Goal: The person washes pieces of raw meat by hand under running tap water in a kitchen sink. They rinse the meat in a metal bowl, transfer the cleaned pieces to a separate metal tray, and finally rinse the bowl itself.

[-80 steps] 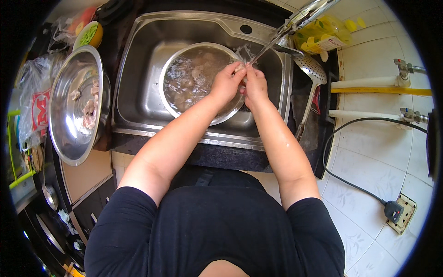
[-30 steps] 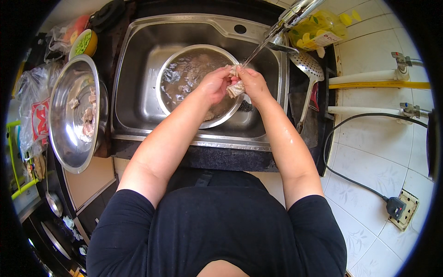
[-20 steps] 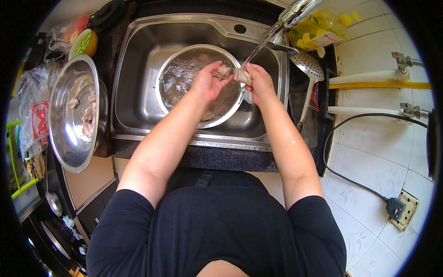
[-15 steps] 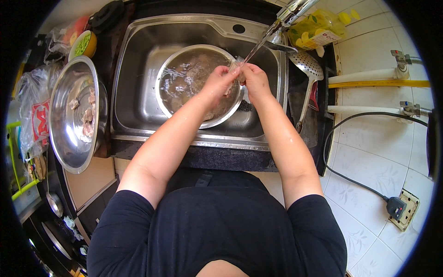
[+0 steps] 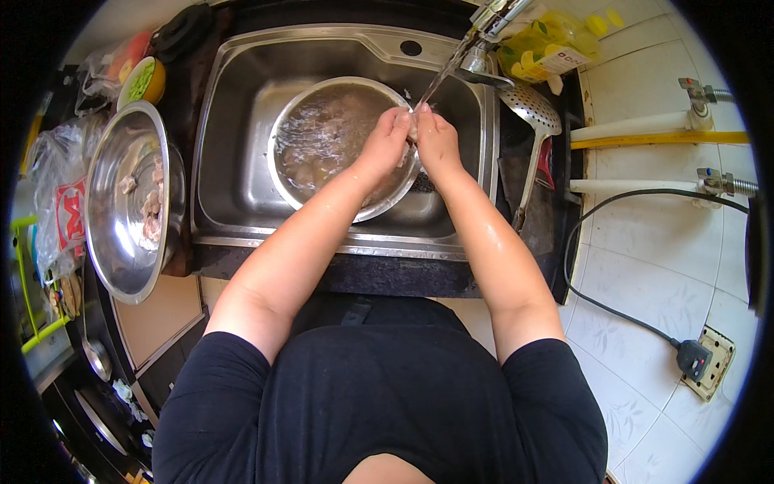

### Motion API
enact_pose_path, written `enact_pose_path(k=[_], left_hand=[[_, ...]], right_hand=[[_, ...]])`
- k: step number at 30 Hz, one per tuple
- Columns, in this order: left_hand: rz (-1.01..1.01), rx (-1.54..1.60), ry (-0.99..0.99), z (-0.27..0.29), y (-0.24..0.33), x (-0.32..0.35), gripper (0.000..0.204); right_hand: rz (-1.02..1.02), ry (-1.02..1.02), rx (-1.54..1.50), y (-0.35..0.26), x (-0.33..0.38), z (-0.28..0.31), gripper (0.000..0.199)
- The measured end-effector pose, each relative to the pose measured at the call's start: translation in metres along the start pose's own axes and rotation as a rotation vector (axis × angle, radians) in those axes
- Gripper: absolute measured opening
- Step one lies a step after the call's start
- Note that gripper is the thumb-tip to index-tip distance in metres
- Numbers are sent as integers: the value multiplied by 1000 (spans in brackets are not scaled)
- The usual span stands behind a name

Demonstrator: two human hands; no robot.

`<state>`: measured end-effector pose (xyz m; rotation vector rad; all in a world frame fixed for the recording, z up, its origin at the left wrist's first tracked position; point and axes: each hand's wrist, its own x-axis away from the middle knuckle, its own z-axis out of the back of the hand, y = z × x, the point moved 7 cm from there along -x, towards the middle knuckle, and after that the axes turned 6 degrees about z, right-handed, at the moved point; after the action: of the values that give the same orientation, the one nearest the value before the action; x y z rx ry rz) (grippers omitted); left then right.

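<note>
Both of my hands are closed around a small pale piece of meat (image 5: 413,134) under the stream from the tap (image 5: 481,36). My left hand (image 5: 385,147) grips it from the left and my right hand (image 5: 438,147) from the right; the fingers cover most of it. Below them, a round metal basin (image 5: 274,165) of cloudy water stands in the steel sink (image 5: 230,153). Brownish pieces show blurrily under its rippling surface. Left of the sink, a second metal bowl (image 5: 109,222) holds several pieces of raw meat (image 5: 151,214).
Right of the sink lie a slotted skimmer (image 5: 532,121) and a yellow bottle (image 5: 548,52). A small bowl of green pieces (image 5: 143,81) and a plastic bag (image 5: 56,177) are at the left. Along the right wall run pipes and a black cable (image 5: 621,310) to a socket.
My hands have closed in more tightly around the meat, my right hand shifting slightly left and turning over it. The water in the basin ripples more. The whole view has shifted slightly.
</note>
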<state>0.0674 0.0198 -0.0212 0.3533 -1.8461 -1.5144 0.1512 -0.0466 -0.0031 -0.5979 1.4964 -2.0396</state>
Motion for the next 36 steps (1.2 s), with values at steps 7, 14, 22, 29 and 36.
enact_pose_path(k=[7, 14, 22, 29, 36], left_hand=[[320, 309, -112, 0, 1, 0, 29], [436, 294, -157, -8, -21, -16, 38], [555, 485, -240, -5, 0, 5, 31], [-81, -205, 260, 92, 88, 46, 28], [-660, -695, 958, 244, 193, 154, 36]], right_hand=[[-172, -229, -479, -7, 19, -9, 30], [-193, -192, -654, -11, 15, 4, 22], [265, -10, 354, -29, 8, 20, 26], [-19, -126, 160, 52, -4, -10, 32], [-364, -282, 99, 101, -1, -71, 57]])
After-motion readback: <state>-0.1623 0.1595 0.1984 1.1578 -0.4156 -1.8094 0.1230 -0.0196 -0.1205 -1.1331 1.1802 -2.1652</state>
